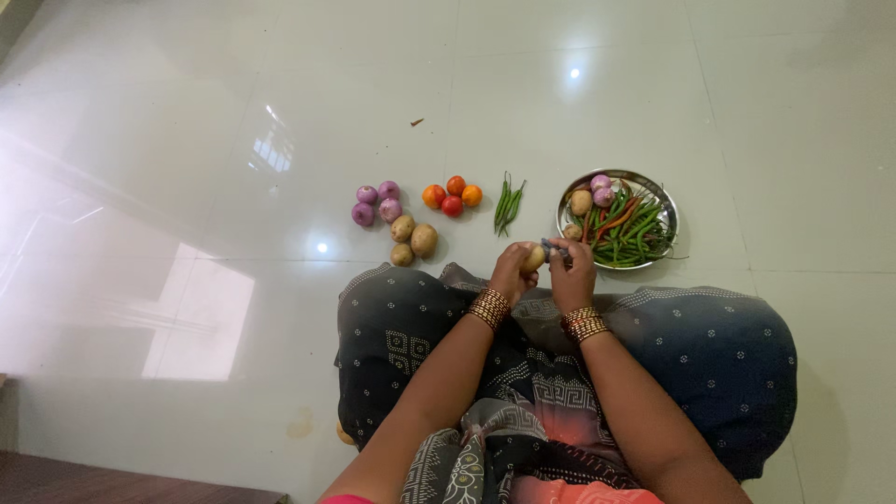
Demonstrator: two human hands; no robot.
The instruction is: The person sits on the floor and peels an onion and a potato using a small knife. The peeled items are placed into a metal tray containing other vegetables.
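Note:
My left hand (pixel 511 271) grips a small yellow-brown potato (pixel 533 259) in front of my lap. My right hand (pixel 571 273) is closed on a small peeler or knife (pixel 551 248), its blade against the potato. Both wrists wear stacks of gold and red bangles. I sit cross-legged on the floor in dark patterned cloth.
On the glossy tiled floor lie three purple onions (pixel 376 203), three potatoes (pixel 413 239), several tomatoes (pixel 452 196) and a bunch of green chillies (pixel 507 204). A steel plate (pixel 665 207) at the right holds chillies, beans, onions and potatoes.

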